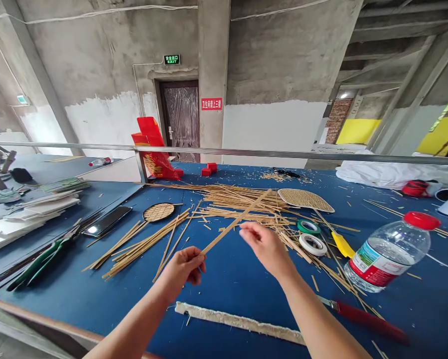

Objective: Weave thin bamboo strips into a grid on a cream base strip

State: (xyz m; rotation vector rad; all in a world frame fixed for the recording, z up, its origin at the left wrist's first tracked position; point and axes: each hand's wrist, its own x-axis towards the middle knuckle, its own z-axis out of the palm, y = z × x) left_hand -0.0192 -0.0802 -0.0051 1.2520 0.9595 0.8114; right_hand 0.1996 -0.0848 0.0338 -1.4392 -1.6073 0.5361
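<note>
My left hand (186, 267) is closed around the lower end of a flat bamboo strip (235, 222), which slants up and away to the right. My right hand (263, 245) hovers just right of the strip, not touching it, its fingers loosely bent and a little apart with nothing visible in them. Beyond both hands lies a wide pile of thin bamboo strips (227, 196), and a looser bundle (149, 244) rests to the left. Below my hands a long, rough, pale bar (238, 320) lies across the blue table (224, 281). Under my right forearm is a red-handled knife (369, 319).
A water bottle (391, 252) stands at the right, near tape rolls (312, 245) and a woven fan (306, 199) with a yellow handle. At left are a phone (109, 221), green-handled pliers (40, 264) and a round woven piece (158, 212). A metal rail (246, 150) crosses behind.
</note>
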